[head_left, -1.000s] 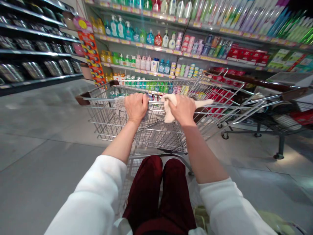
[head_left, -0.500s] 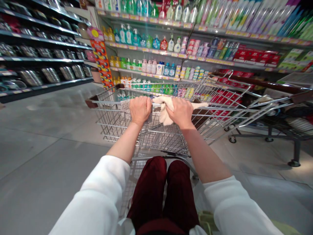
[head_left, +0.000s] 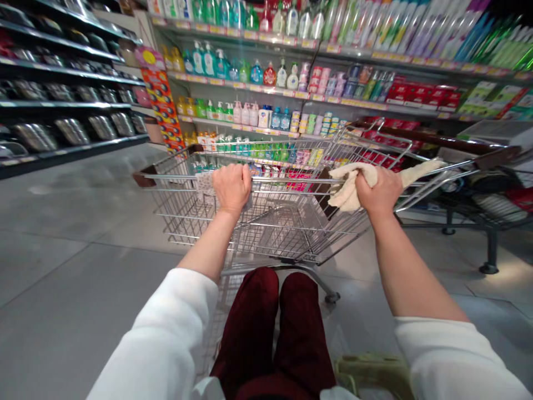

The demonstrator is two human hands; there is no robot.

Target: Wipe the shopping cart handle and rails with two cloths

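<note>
Left hand (head_left: pixel 232 189) closed around the top rail of a wire shopping cart (head_left: pixel 175 178). Right hand (head_left: pixel 377 191) closed on a cream cloth (head_left: pixel 350 189), at the cart's right side.

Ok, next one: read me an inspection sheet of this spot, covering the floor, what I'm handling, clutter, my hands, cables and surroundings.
Surface: grey tiled floor.
Job's things: wire shopping cart with its top rail; cream cloth; patterned fabric beside the left hand.
Clutter: pale green object by the feet; second wheeled cart at right.
Hands: left hand wrapped around the top rail; right hand gripping the cream cloth near the rail.
Cables: nothing seen.
Surroundings: shelves of toiletry bottles ahead; metal cookware on black shelving at left.
</note>
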